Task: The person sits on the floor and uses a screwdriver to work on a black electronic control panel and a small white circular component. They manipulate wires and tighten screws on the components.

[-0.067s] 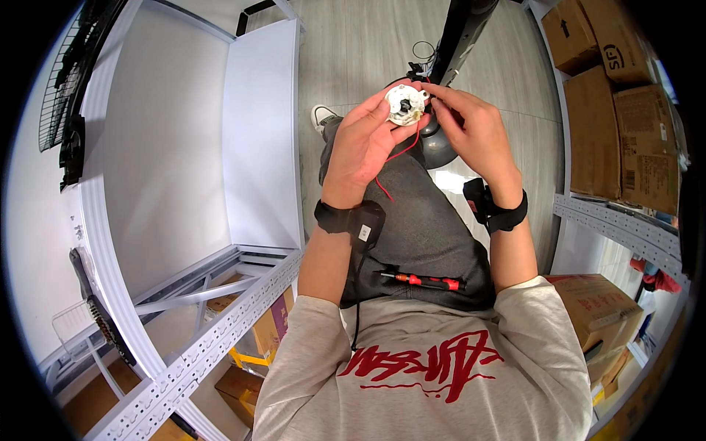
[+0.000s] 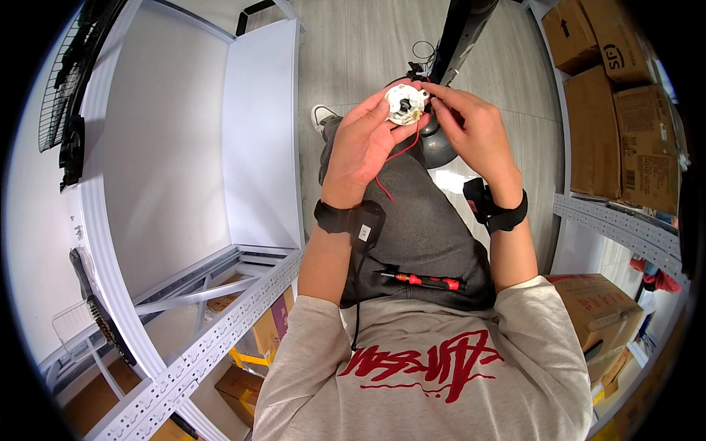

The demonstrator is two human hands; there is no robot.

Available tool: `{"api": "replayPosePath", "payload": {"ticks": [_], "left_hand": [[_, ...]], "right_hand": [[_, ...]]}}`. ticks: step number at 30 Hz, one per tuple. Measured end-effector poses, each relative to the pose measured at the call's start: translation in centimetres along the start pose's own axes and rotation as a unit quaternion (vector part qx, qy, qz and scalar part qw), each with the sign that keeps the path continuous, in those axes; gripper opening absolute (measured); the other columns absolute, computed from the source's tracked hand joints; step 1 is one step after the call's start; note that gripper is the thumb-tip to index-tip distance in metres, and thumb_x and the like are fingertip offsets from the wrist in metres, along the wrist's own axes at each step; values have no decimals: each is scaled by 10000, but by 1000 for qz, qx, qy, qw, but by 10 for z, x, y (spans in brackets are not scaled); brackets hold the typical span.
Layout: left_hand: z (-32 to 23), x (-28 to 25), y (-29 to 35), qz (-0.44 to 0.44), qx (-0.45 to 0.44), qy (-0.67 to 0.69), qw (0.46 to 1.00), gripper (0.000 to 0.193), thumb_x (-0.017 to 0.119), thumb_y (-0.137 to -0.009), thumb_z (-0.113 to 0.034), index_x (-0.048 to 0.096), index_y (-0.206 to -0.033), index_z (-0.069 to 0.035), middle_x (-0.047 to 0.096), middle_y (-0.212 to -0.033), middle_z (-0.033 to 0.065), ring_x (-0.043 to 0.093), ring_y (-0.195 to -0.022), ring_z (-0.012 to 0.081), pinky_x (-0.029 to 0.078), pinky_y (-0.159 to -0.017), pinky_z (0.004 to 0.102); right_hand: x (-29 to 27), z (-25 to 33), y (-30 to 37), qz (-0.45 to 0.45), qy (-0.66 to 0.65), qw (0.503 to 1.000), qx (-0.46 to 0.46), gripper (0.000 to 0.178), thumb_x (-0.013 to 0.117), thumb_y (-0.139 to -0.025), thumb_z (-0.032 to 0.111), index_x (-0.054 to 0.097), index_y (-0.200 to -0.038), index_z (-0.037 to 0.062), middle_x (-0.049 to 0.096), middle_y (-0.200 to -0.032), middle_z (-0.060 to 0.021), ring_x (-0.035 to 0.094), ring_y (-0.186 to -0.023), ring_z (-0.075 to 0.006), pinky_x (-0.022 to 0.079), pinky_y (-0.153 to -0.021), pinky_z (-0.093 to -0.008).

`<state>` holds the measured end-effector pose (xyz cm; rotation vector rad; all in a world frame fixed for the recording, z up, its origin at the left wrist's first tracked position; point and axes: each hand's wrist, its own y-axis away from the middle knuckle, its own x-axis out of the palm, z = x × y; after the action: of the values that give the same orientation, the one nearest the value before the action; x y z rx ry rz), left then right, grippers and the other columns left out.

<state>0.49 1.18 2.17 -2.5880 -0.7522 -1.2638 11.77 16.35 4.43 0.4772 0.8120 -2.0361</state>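
Note:
My left hand (image 2: 359, 140) grips a round white plastic part (image 2: 395, 97) with a dark centre, thumb across its near left edge and fingers beneath. A thin red wire (image 2: 402, 151) trails from the part down over my leg. At the part's right edge, by a small tab, is my right hand (image 2: 479, 136), thumb and index finger brought close together. Whatever lies between those fingertips is too small and dark to name. Across my lap lies a red and black screwdriver (image 2: 434, 282), its tip to the left.
A black metal post (image 2: 465, 37) on a round base stands beyond my hands. White shelving (image 2: 263, 140) runs along the left. Cardboard boxes (image 2: 597, 136) are stacked on a rack at the right, and another box (image 2: 599, 305) stands beside my right elbow.

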Motion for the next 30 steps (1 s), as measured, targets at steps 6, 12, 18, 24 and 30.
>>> {"api": "replayPosePath", "payload": {"ticks": [6, 12, 18, 24, 30], "left_hand": [[0, 1, 0, -6, 1, -8, 1000, 472, 458, -1056, -183, 407, -1396, 141, 504, -1406, 252, 514, -1311, 335, 411, -1134, 531], [-1, 0, 0, -1, 3, -8, 1000, 481, 470, -1052, -188, 407, -1396, 141, 504, -1408, 249, 515, -1310, 328, 407, -1138, 528], [0, -2, -1, 7, 3, -9, 1000, 491, 490, -1046, -195, 408, -1395, 140, 504, -1411, 243, 514, -1311, 324, 405, -1139, 524], [0, 0, -1, 3, 1, -5, 1000, 494, 487, -1047, -200, 406, -1397, 139, 506, -1409, 244, 517, -1308, 325, 407, -1138, 524], [-1, 1, 0, -4, 3, -20, 1000, 487, 473, -1052, -201, 411, -1394, 139, 506, -1407, 246, 519, -1305, 326, 410, -1134, 528]], "right_hand": [[-1, 3, 0, 10, 9, 1000, 24, 251, 632, -913, 95, 718, -1147, 115, 710, -860, -126, 659, -713, -291, 533, -660, -369], [-1, 3, 0, 8, 2, 1000, 23, 256, 629, -912, 89, 717, -1151, 111, 713, -873, -132, 660, -720, -300, 534, -665, -371], [1, 1, 0, -2, 6, 1000, 9, 255, 626, -915, 89, 717, -1153, 108, 721, -900, -135, 666, -725, -293, 537, -667, -365], [-1, 3, -1, 6, 0, 1000, 24, 255, 628, -914, 95, 719, -1151, 111, 715, -874, -131, 658, -706, -286, 531, -653, -365], [-2, 5, -1, 8, 7, 1000, 23, 260, 630, -910, 91, 718, -1153, 113, 707, -847, -129, 652, -692, -283, 528, -644, -366]]}}
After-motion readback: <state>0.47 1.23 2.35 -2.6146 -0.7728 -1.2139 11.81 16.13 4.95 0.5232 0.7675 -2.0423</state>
